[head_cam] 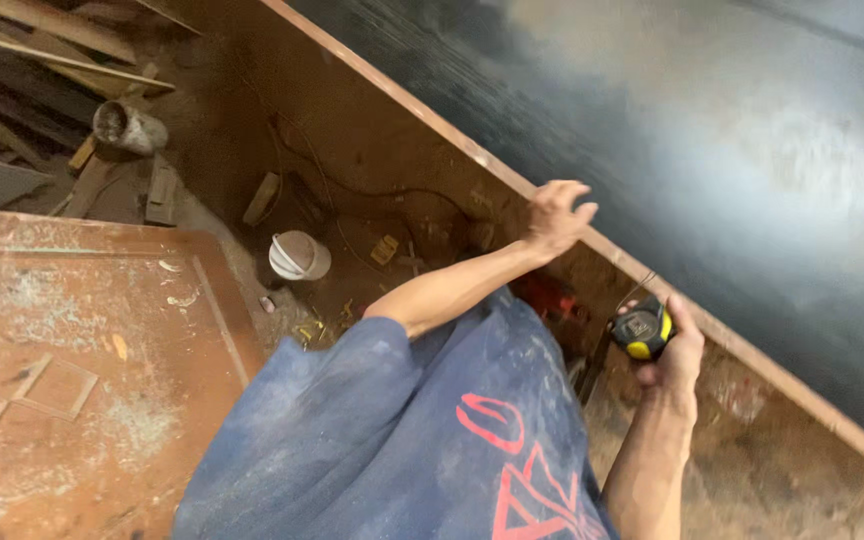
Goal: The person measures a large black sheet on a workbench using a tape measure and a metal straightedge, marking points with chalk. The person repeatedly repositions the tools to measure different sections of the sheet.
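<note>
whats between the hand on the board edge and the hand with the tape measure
In the head view, only the board's bare top edge runs between the left hand and the right hand gripping the yellow-black tape measure.

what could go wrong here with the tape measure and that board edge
The left hand only rests its fingers on the thin edge of the big board, so the tape's end might slip off it. The right hand holds the tape measure up near that edge; if the blade snaps back it could nip a finger. Scrap wood and a white bowl-like thing on the dusty floor could trip a step.
</note>
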